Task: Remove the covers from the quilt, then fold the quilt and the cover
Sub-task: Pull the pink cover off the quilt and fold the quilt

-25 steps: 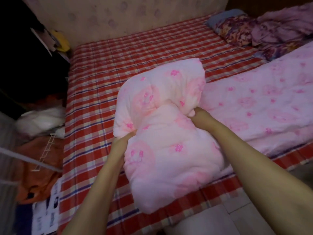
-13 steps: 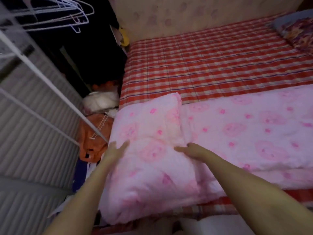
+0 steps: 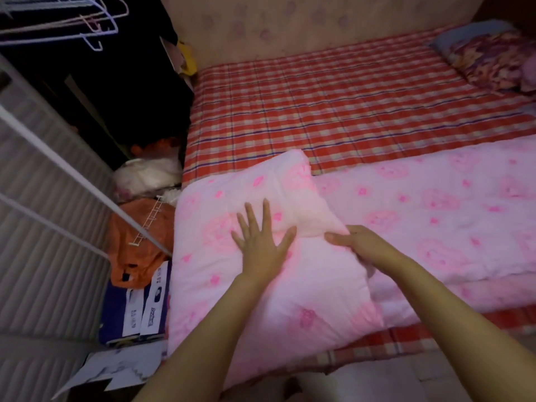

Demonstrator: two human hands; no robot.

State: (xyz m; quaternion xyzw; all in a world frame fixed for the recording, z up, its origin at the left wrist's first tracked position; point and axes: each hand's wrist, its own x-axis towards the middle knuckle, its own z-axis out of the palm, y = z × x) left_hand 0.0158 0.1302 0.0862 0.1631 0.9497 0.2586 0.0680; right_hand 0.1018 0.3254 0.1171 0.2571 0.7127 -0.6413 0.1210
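Down at the near left corner of the bed point(image 3: 319, 105), the pink flowered quilt point(image 3: 203, 256) sits doubled over into a thick, puffy pad. The rest of it runs flat along the bed's near edge toward the right side.

Left hand point(image 3: 261, 248) is planted on top of that pad, palm down. Its fingers point(image 3: 251, 219) are straight and spread wide, pressing into the soft fabric. Right hand point(image 3: 359, 242) is just beside it, resting on the quilt at the crease where the folded layer meets the flat run. Those fingers point(image 3: 336, 237) lie straight and pressed together, pointing toward the left hand, and the thumb is hidden under the hand. Both bare forearms reach in from the near side of the bed.

Beyond the quilt, the bed's red checked sheet is bare across the middle and back. A dark patterned pillow point(image 3: 493, 62) lies at the far right corner.

Off the bed's left side, low down, a white bundle point(image 3: 145, 175) sits near the far end. An orange bag point(image 3: 136, 242) is nearer, and blue-and-white boxes point(image 3: 145, 309) are nearest of all. A white rail point(image 3: 72, 175) slants across in front of them. Wire hangers point(image 3: 87, 24) hang high up, well out past the bed's left side.
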